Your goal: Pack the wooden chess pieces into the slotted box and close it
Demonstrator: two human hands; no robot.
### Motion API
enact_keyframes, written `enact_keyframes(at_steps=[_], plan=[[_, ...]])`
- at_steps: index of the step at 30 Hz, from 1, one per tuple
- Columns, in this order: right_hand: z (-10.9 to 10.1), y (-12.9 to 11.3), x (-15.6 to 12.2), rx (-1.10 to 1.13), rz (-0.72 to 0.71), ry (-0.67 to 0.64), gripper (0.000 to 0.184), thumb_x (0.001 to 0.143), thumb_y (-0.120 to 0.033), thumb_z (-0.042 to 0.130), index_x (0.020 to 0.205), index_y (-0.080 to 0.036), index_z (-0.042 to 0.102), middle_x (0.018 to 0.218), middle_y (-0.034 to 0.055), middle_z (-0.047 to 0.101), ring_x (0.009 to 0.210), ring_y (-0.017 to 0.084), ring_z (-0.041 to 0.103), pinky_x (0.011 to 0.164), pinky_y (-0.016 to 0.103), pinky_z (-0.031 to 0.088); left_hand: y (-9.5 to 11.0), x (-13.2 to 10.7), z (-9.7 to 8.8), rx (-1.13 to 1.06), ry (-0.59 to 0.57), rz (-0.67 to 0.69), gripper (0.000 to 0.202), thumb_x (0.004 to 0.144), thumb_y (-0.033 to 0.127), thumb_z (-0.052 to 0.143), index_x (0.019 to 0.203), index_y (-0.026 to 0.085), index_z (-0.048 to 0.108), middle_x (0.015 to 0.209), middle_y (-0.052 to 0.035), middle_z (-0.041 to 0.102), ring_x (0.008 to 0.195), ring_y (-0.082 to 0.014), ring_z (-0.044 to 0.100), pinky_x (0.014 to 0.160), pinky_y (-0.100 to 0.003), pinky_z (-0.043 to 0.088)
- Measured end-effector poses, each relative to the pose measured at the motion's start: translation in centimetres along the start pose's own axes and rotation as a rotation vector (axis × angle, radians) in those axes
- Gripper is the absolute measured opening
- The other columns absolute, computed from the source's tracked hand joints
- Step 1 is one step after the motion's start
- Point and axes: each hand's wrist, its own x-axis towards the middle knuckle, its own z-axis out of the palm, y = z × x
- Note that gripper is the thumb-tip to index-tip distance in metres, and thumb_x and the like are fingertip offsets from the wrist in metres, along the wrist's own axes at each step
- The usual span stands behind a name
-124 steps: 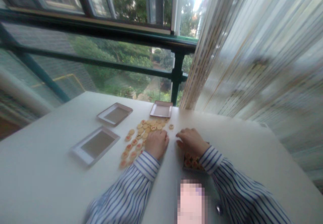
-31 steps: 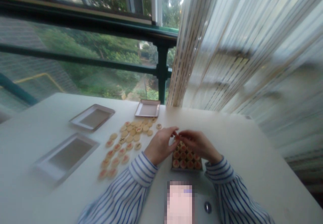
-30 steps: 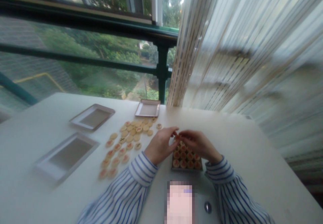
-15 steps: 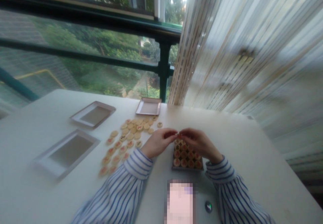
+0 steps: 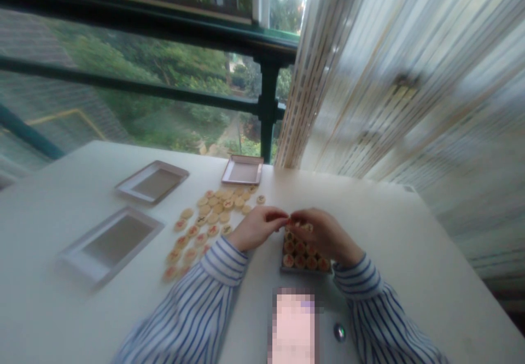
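Note:
Round wooden Chinese chess pieces with red characters stand in neat rows in a small shallow box [image 5: 305, 270] in front of me. My left hand [image 5: 257, 228] reaches in from the left, thumb and fingers pinched together at the box's far left corner. Over the box's far part, my right hand [image 5: 328, 235] is curled, its fingertips almost meeting those of the left. What lies between the fingertips is too blurred and covered to make out. Left of the box, more loose Chinese chess pieces [image 5: 213, 219] lie scattered, some showing red or dark characters, others blank side up.
Three shallow trays stand on the white table: one at the back [image 5: 243, 170], one at the far left [image 5: 152, 182] and a nearer one [image 5: 112, 246]. A blurred-out phone-like object [image 5: 293, 325] and a small shiny oval object [image 5: 339, 332] lie near me. A string curtain [image 5: 389, 79] hangs at right.
My right hand has tipped slightly lower over the box, its fingers bending further down. The left hand stays nearly in place, fingertips still pinched. The whole view has shifted slightly.

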Motion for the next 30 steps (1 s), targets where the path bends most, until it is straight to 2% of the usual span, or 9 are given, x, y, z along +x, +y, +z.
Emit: enact_keyframes(at_steps=[7,22,30], plan=[[-0.05,-0.3,-0.06,-0.147,-0.019,-0.057,0.019,0.085,-0.034,0.052,0.095,-0.024,0.064,0.085,0.0018,0.068,0.078,0.015,0.06,0.072,0.027,0.041,-0.15,-0.19,0.09,0.013,-0.013,-0.022,0.033,0.079,0.038,0.052,0.092,0.012,0.066,0.075,-0.0056,0.067,0.064,-0.0129,0.058,0.061,-0.024,0.044],[0.18,-0.2,0.0,-0.237,-0.026,-0.115,0.021,0.086,-0.036,0.049,0.095,-0.024,0.064,0.082,0.0027,0.069,0.076,0.016,0.06,0.071,0.028,0.037,-0.2,-0.21,0.16,0.098,-0.024,-0.039,0.032,0.079,0.038,0.049,0.092,0.013,0.067,0.073,-0.0046,0.068,0.064,-0.0133,0.06,0.06,-0.024,0.045],[0.05,-0.24,-0.05,-0.278,-0.035,-0.157,0.02,0.086,-0.034,0.049,0.095,-0.023,0.063,0.09,0.0036,0.069,0.086,0.017,0.06,0.078,0.03,0.035,0.11,-0.22,-0.27,0.217,0.064,-0.02,0.031,0.08,0.038,0.048,0.09,0.016,0.068,0.081,-0.0044,0.069,0.074,-0.0154,0.061,0.067,-0.024,0.045]])
